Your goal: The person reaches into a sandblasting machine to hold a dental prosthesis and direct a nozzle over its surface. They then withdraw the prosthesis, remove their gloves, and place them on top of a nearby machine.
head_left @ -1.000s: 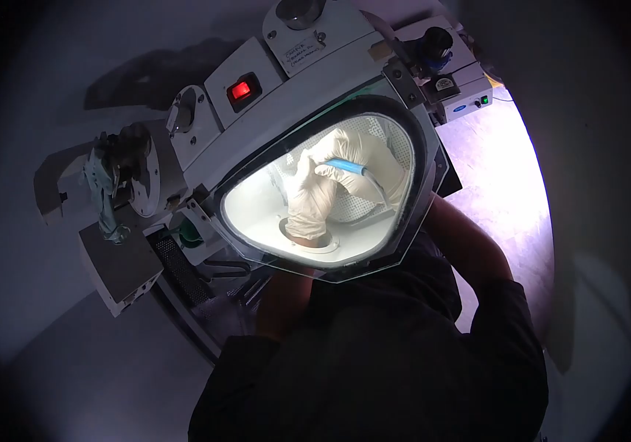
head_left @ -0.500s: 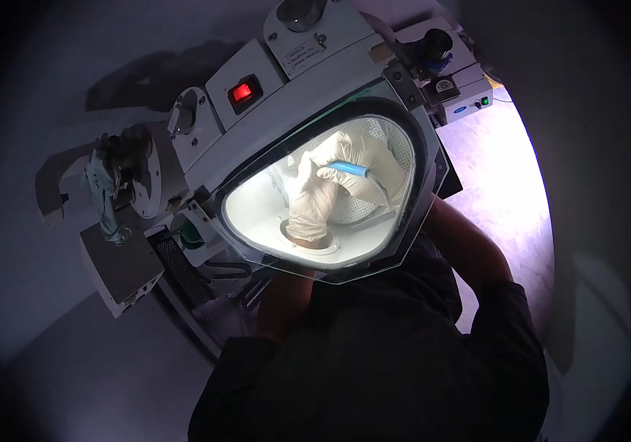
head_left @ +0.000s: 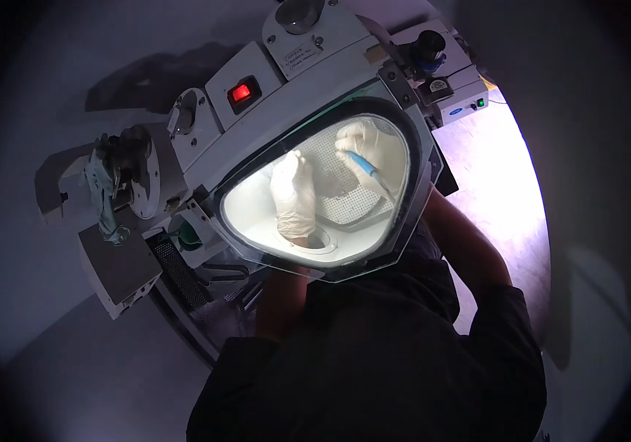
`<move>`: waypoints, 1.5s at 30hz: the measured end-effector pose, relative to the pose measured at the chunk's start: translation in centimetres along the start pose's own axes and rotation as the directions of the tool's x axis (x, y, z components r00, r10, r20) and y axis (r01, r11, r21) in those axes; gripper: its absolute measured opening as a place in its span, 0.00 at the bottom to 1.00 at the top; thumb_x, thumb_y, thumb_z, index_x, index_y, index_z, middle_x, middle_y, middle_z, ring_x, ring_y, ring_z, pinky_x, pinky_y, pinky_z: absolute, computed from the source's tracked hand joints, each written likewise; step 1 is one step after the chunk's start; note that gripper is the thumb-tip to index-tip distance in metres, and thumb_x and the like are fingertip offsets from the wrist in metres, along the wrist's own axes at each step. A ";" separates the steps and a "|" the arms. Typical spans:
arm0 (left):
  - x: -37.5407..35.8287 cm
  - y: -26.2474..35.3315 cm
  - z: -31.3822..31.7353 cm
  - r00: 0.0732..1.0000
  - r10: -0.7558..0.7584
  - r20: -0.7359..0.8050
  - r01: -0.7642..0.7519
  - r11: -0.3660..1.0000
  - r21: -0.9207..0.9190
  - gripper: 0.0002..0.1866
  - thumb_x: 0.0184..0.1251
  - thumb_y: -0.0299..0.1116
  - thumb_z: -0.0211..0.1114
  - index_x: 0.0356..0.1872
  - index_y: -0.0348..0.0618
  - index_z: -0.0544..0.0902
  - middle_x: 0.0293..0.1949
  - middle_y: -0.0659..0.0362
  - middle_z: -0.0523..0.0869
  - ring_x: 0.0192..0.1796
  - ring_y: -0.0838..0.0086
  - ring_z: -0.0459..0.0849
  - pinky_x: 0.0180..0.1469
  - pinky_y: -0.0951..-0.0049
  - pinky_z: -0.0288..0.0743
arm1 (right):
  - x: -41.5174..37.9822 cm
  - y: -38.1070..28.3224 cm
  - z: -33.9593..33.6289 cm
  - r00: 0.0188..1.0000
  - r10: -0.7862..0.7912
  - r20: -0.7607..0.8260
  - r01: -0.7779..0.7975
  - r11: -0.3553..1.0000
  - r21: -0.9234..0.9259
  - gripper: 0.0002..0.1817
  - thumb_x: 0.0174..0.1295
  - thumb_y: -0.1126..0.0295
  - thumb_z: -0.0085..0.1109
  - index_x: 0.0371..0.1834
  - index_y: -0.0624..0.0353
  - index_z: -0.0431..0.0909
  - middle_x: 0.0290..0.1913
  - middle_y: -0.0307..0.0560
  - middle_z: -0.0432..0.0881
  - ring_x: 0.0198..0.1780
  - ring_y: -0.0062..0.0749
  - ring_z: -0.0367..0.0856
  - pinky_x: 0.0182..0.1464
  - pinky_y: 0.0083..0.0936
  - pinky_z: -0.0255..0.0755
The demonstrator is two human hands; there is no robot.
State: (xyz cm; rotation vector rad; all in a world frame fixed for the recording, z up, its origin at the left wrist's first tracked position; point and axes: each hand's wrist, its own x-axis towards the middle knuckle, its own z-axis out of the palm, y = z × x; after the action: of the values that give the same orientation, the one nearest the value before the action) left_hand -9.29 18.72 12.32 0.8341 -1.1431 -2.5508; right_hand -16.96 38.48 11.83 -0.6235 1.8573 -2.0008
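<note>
Both my hands wear pale gloves inside a lit cabinet, seen through its window. My left hand (head_left: 293, 193) reaches up through the round arm port (head_left: 321, 241) at the window's lower left. Its fingers look closed near the top, but glare hides what they hold, if anything. At the right, my right hand (head_left: 371, 147) is closed around a blue pen-shaped handpiece (head_left: 361, 163). A thin pale hose seems to run from the handpiece's lower end down to the right. The two hands are apart, above a perforated grey floor (head_left: 337, 193).
The cabinet has a dark-rimmed window (head_left: 221, 210) and a lit red switch (head_left: 241, 93). A control box with a black knob (head_left: 430, 46) stands at the upper right. On the left are a side unit (head_left: 150, 173) with a pale cloth or glove (head_left: 102, 191), and a grey box (head_left: 119, 265).
My hands have separated: the left moved left, while the right moved up and right with the blue handpiece. The handpiece now tilts more steeply, and the perforated floor shows between them.
</note>
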 end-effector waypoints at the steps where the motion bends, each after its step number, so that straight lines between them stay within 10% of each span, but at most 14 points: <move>1: -0.1 0.2 0.0 1.000 0.027 0.002 -0.027 0.999 0.029 0.09 0.76 0.29 0.70 0.51 0.39 0.87 0.51 0.59 0.89 0.55 0.70 0.85 0.64 0.67 0.77 | 0.0 0.1 -0.1 1.000 0.001 -0.006 -0.001 1.000 0.005 0.19 0.70 0.76 0.63 0.63 0.66 0.83 0.60 0.57 0.87 0.60 0.34 0.84 0.64 0.32 0.76; 12: 0.4 -0.8 -2.4 0.990 -0.047 0.136 0.041 0.998 0.045 0.11 0.75 0.29 0.70 0.54 0.39 0.85 0.52 0.59 0.88 0.55 0.73 0.85 0.64 0.68 0.77 | -4.8 1.0 -2.3 0.955 0.295 0.036 -0.277 0.838 0.469 0.20 0.70 0.76 0.62 0.65 0.66 0.83 0.61 0.58 0.86 0.61 0.35 0.84 0.65 0.33 0.75; 16: 0.4 -0.4 -1.8 0.989 -0.086 0.122 0.086 0.996 0.005 0.11 0.75 0.29 0.70 0.54 0.39 0.85 0.52 0.58 0.88 0.55 0.73 0.85 0.64 0.68 0.77 | -7.8 -2.0 -5.7 0.987 0.022 0.158 0.048 0.904 -0.426 0.14 0.65 0.80 0.62 0.53 0.63 0.86 0.49 0.57 0.90 0.47 0.39 0.90 0.50 0.34 0.83; 19: 0.7 -0.3 -1.4 0.988 -0.098 0.124 0.100 0.995 -0.014 0.11 0.75 0.29 0.70 0.54 0.39 0.85 0.52 0.58 0.88 0.55 0.74 0.84 0.64 0.68 0.77 | -9.6 -6.2 -8.0 0.959 0.280 -0.036 -0.269 0.869 -0.415 0.10 0.65 0.82 0.59 0.47 0.63 0.85 0.44 0.55 0.90 0.42 0.43 0.90 0.46 0.34 0.83; 21: 0.9 -0.3 -1.6 0.988 -0.091 0.126 0.091 0.996 0.001 0.11 0.75 0.29 0.70 0.54 0.39 0.85 0.52 0.58 0.88 0.55 0.74 0.84 0.64 0.68 0.77 | -9.7 -8.5 -8.9 0.966 -0.055 -0.254 -0.110 0.800 -0.590 0.09 0.64 0.77 0.61 0.43 0.65 0.87 0.38 0.57 0.89 0.41 0.52 0.89 0.47 0.43 0.82; 23: 1.0 -0.4 -2.1 0.990 -0.079 0.113 0.077 0.997 0.030 0.11 0.75 0.30 0.71 0.54 0.42 0.85 0.51 0.59 0.88 0.56 0.75 0.84 0.64 0.69 0.77 | -7.5 -12.1 -8.3 0.844 -0.185 -0.503 -0.165 0.803 -0.573 0.10 0.70 0.73 0.60 0.49 0.64 0.86 0.43 0.59 0.88 0.49 0.50 0.89 0.54 0.42 0.81; 25: 1.0 -0.3 -1.9 0.994 -0.072 0.082 0.069 0.997 0.033 0.11 0.75 0.30 0.71 0.54 0.42 0.86 0.51 0.60 0.88 0.56 0.75 0.84 0.64 0.69 0.77 | -4.0 -13.1 -7.8 0.704 -0.465 -0.536 0.111 0.819 -0.564 0.13 0.76 0.69 0.59 0.58 0.61 0.85 0.50 0.59 0.87 0.56 0.48 0.87 0.61 0.39 0.79; 35: 0.9 -0.5 -2.2 0.983 -0.093 0.156 0.099 0.995 -0.032 0.10 0.77 0.29 0.69 0.54 0.39 0.85 0.53 0.58 0.88 0.59 0.71 0.84 0.66 0.69 0.77 | 5.7 -9.6 -10.4 0.731 -0.600 -0.325 0.459 0.785 -0.416 0.14 0.81 0.72 0.55 0.63 0.56 0.87 0.56 0.51 0.91 0.55 0.33 0.90 0.61 0.29 0.82; 41: 2.2 -1.5 -4.8 0.966 -0.022 0.257 0.020 1.000 0.009 0.11 0.79 0.27 0.65 0.57 0.34 0.83 0.56 0.52 0.86 0.61 0.68 0.83 0.70 0.67 0.78 | 6.7 -9.0 -8.4 0.548 -0.573 -0.609 0.252 0.808 -0.533 0.08 0.62 0.70 0.74 0.44 0.52 0.95 0.42 0.47 0.93 0.42 0.40 0.92 0.53 0.31 0.85; 42: 2.0 -1.6 -4.4 0.963 0.079 0.259 -0.156 0.943 0.295 0.11 0.79 0.27 0.66 0.56 0.35 0.84 0.56 0.53 0.86 0.61 0.68 0.83 0.69 0.67 0.78 | 6.6 -9.4 -8.2 0.533 -0.576 -0.619 0.224 0.802 -0.553 0.09 0.62 0.71 0.74 0.44 0.52 0.95 0.41 0.47 0.93 0.42 0.39 0.92 0.53 0.31 0.85; 44: 1.9 -1.4 -3.8 0.977 0.062 0.204 -0.122 0.948 0.293 0.11 0.78 0.28 0.67 0.56 0.37 0.84 0.56 0.54 0.86 0.60 0.69 0.83 0.67 0.68 0.79 | 6.0 -10.3 -7.7 0.524 -0.569 -0.634 0.200 0.806 -0.557 0.09 0.62 0.71 0.73 0.45 0.53 0.94 0.41 0.47 0.93 0.41 0.38 0.92 0.53 0.30 0.85; 45: 1.7 -0.9 -3.1 0.985 -0.079 0.154 0.081 0.997 -0.005 0.11 0.77 0.28 0.68 0.55 0.38 0.84 0.55 0.54 0.86 0.60 0.70 0.83 0.66 0.70 0.79 | 5.7 -10.6 -7.6 0.529 -0.558 -0.639 0.204 0.815 -0.542 0.09 0.62 0.71 0.73 0.45 0.53 0.94 0.42 0.48 0.93 0.42 0.37 0.92 0.54 0.31 0.85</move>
State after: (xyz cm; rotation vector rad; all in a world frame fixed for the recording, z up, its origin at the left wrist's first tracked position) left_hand -8.82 16.68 9.31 0.7047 -1.1594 -2.7259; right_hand -25.28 42.86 22.45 -0.2643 2.9532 -2.4322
